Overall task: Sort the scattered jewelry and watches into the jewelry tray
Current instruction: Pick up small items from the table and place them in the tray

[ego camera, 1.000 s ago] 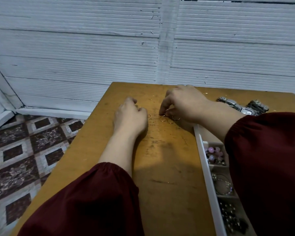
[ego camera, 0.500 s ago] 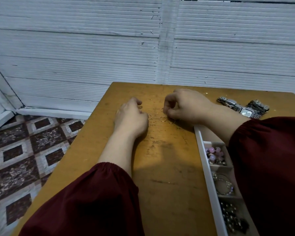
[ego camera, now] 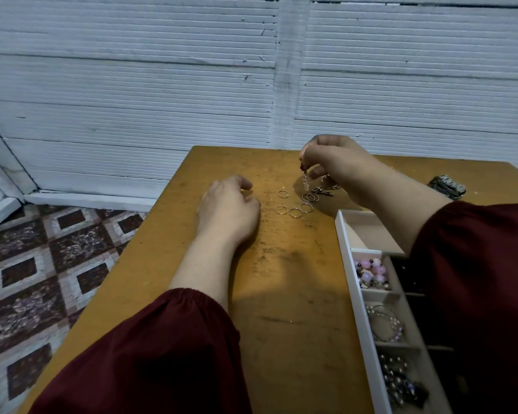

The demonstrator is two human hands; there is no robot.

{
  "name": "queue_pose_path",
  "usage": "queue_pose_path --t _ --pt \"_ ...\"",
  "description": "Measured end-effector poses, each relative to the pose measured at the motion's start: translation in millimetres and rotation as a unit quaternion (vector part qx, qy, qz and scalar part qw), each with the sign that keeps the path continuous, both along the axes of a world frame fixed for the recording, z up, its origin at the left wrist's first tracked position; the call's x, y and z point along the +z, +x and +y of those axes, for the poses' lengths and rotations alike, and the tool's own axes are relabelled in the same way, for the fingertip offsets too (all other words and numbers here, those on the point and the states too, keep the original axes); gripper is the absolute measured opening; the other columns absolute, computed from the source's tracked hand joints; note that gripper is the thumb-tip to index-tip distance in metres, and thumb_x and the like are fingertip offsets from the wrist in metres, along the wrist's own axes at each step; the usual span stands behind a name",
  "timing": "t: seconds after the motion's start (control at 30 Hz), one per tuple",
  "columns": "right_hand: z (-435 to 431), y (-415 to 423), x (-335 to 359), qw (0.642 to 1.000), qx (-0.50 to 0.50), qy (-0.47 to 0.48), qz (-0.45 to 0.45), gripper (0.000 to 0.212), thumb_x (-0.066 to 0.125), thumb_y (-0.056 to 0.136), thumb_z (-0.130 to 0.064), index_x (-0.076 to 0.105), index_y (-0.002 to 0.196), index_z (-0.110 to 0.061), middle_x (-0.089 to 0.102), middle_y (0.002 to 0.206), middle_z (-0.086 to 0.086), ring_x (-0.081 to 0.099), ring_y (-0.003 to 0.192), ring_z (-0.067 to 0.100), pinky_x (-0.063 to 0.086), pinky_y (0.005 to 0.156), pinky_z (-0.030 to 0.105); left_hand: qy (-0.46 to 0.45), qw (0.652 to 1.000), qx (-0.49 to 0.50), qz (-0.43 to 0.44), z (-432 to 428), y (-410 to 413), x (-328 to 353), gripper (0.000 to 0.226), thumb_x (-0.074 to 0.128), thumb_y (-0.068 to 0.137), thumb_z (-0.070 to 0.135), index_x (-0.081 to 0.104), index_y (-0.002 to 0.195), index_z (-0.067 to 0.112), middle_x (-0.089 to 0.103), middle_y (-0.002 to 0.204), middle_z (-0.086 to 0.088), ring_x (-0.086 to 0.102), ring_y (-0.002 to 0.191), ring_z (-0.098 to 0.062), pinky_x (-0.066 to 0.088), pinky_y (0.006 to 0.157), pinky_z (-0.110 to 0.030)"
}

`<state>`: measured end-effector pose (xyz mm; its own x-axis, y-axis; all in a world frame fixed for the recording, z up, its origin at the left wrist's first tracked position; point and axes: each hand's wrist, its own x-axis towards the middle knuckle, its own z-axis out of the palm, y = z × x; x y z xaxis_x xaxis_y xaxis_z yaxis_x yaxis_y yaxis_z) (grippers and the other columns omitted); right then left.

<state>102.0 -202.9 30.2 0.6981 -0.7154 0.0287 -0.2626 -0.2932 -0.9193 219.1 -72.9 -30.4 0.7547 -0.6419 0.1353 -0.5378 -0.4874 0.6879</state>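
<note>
Rings (ego camera: 295,212) lie loose on desk (ego camera: 284,294), left of jewelry tray (ego camera: 347,258). Right hand (ego camera: 338,162) pinches small dangly piece (ego camera: 305,181) above them; left hand (ego camera: 228,210) rests loosely curled, nothing visible in it.

Bare tabletop (ego camera: 281,294) near the front edge; loose rings (ego camera: 295,212) farther back, jewelry tray (ego camera: 350,264) along the right side.

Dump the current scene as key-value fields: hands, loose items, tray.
left hand: rests on table, fingers curled; any hold hidden
right hand: raised, pinches small dangling piece
rings: loose on table, between the hands
watches: on table, beyond right forearm
tray: right of rings; holds pink beads, bracelets, dark beads
</note>
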Motion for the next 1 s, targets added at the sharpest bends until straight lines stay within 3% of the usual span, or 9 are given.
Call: queue_pose_path --t 0.37,0.67,1.0 --pt "3 1 -2 0.999 -0.008 0.036 -0.034 0.017 0.053 0.085 -0.009 0.056 0.071 -0.016 0.058 0.069 0.000 0.051 0.059 0.014 0.033 0.053 0.024 0.020 0.997 -0.011 -0.076 2 0 -2 0.020 0.062 0.088 0.034 0.071 0.103 0.026 0.063 0.109 -0.009 0.057 0.106 -0.029 0.047 0.096 -0.041" --pt "8 1 -2 0.999 -0.006 0.025 -0.024 0.014 0.057 0.085 -0.012 0.056 0.072 -0.018 0.059 0.073 -0.001 0.053 0.066 0.014 0.035 0.054 0.025 0.017 0.995 -0.013 -0.097 1 -3 -1 0.003 0.064 0.086 0.030 0.063 0.087 0.028 0.061 0.099 -0.002 0.056 0.100 -0.026 0.048 0.087 -0.042" --pt "11 -8 4 1.000 0.001 0.008 -0.021 0.014 0.058 0.085 -0.013 0.058 0.072 -0.019 0.062 0.078 0.000 0.053 0.069 0.014 0.037 0.052 0.023 -0.023 0.996 -0.021 -0.083 5 -11 3 0.006 0.065 0.086 0.027 0.061 0.090 0.028 0.066 0.090 0.006 0.060 0.093 -0.021 0.049 0.082 -0.039"
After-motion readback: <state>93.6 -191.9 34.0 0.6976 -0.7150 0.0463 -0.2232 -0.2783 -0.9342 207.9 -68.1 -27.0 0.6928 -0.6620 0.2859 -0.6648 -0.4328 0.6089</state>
